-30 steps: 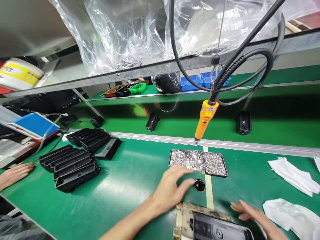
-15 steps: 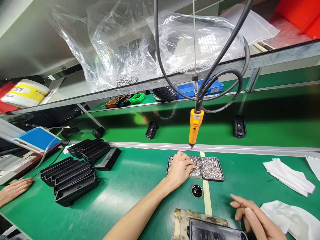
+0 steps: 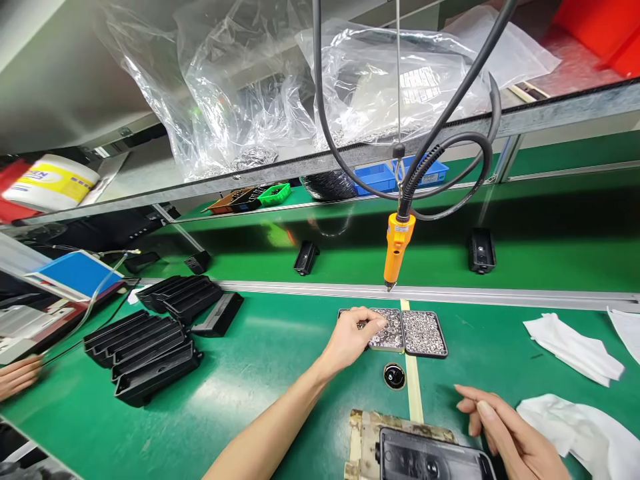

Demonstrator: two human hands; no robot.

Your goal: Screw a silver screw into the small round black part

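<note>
While the right hand point(image 3: 505, 427) is resting loosely open at the lower right beside the black plastic housing point(image 3: 430, 460) on its worn jig, the left hand point(image 3: 353, 333) is now pinching small silver screws from the leftmost metal tray point(image 3: 395, 330) at frame centre, having reached forward from near the black round cap point(image 3: 394, 375); whether anything is gripped I cannot tell.

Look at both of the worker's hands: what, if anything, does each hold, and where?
The left hand pinches among the screws; any hold is hidden. The right hand holds nothing.
</note>
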